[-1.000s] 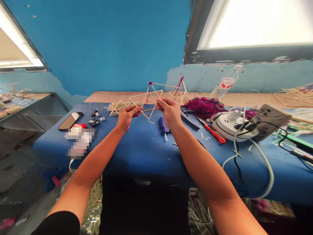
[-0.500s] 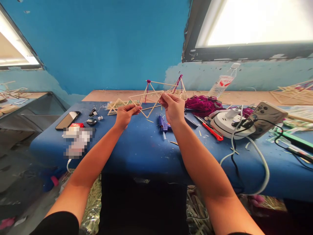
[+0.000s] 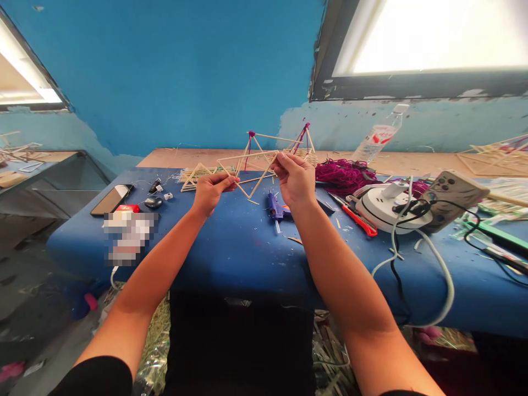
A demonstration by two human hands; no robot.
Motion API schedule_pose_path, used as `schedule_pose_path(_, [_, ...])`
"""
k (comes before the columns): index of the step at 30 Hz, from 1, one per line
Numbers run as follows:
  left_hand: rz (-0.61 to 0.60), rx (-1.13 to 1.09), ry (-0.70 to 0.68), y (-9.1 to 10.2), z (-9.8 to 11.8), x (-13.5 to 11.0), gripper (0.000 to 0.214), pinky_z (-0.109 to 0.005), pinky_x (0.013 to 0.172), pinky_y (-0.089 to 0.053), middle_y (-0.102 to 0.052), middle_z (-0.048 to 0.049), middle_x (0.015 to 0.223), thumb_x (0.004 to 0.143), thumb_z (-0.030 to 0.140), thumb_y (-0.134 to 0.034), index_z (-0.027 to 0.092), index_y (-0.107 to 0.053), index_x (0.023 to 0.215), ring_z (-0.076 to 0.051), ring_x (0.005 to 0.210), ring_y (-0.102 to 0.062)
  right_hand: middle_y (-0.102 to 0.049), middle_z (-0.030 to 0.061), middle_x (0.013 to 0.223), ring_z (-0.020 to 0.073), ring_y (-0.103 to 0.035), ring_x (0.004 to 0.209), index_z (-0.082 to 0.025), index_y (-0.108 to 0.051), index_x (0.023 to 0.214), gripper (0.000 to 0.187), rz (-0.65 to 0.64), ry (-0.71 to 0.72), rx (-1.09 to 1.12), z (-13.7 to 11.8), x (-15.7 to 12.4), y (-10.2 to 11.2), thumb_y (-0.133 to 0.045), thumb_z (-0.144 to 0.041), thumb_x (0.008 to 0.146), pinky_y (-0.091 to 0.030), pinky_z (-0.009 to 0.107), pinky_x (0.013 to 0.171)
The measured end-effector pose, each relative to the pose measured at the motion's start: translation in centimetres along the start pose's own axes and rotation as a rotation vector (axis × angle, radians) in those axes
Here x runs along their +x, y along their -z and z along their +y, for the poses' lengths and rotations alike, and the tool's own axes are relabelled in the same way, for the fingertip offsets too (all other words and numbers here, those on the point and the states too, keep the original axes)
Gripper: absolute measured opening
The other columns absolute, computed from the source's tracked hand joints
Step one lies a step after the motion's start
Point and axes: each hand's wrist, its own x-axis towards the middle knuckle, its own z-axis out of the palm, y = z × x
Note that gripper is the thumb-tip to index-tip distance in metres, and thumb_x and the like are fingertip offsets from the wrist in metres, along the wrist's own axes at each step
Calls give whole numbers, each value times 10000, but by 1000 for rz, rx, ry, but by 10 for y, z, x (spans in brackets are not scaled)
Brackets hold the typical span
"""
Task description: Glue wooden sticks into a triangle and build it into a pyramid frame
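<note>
A triangle of thin wooden sticks (image 3: pixel 259 183) is held up over the table between my two hands. My left hand (image 3: pixel 210 193) pinches its left side. At the upper right corner my right hand (image 3: pixel 295 177) grips it between thumb and fingers. Behind it stands a larger stick frame (image 3: pixel 274 137), its top corners bound with purple yarn. A purple glue gun (image 3: pixel 274 207) lies on the table below my right hand. Beyond my left hand is a pile of sticks (image 3: pixel 193 177), with a small stick shape on it.
On the blue table (image 3: pixel 231 253), a phone (image 3: pixel 112 199) and a black mouse (image 3: pixel 154 203) lie left. To the right are purple yarn (image 3: pixel 344 177), a bottle (image 3: pixel 379 137), a red utility knife (image 3: pixel 359 221), a white power strip (image 3: pixel 377 210) with trailing cables, and another phone (image 3: pixel 456 201).
Both hands keep their hold on the stick triangle, which has barely moved. My right hand has shifted very slightly to the right, and the camera view has moved a little.
</note>
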Motion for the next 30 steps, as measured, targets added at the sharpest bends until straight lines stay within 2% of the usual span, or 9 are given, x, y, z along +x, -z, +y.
schedule_pose_path(7, [-6, 18, 44, 2, 1, 1, 410, -330, 802, -641, -830, -70, 857, 621, 531, -970, 189, -854, 813, -146, 722, -733, -691, -13, 699, 65, -632, 619, -220, -789, 715, 87, 2, -34, -4, -4, -1, 0, -839, -279, 676, -573, 167, 586])
schedule_pose_path(17, [9, 10, 30, 2, 1, 1, 396, -315, 786, -641, -821, -57, 812, 619, 522, -972, 193, -851, 804, -139, 707, -733, -689, -13, 712, 63, -653, 633, -225, -761, 707, 232, -26, 11, -22, -2, -1, 0, -912, -400, 686, -574, 159, 596])
schedule_pose_path(23, [10, 6, 42, 3, 2, 1, 448, -331, 797, -644, -826, -64, 834, 602, 555, -981, 188, -850, 823, -145, 709, -732, -684, -12, 719, 73, -657, 640, -221, -750, 715, 220, -12, -2, -37, -2, -1, 1, -909, -373, 699, -581, 180, 607])
schedule_pose_path(27, [11, 7, 60, 5, 1, 2, 456, -328, 793, -640, -829, -71, 854, 605, 552, -980, 184, -847, 838, -146, 709, -731, -688, -4, 756, 86, -666, 682, -226, -744, 746, 183, -16, -39, -77, -4, -1, 1, -868, -359, 757, -585, 192, 612])
schedule_pose_path(30, [3, 2, 73, 5, 2, 2, 463, -326, 784, -639, -828, -77, 861, 609, 550, -977, 176, -843, 847, -147, 708, -733, -692, 3, 790, 89, -683, 714, -222, -732, 775, 221, -43, -39, -90, -3, 0, 1, -864, -399, 786, -602, 198, 644])
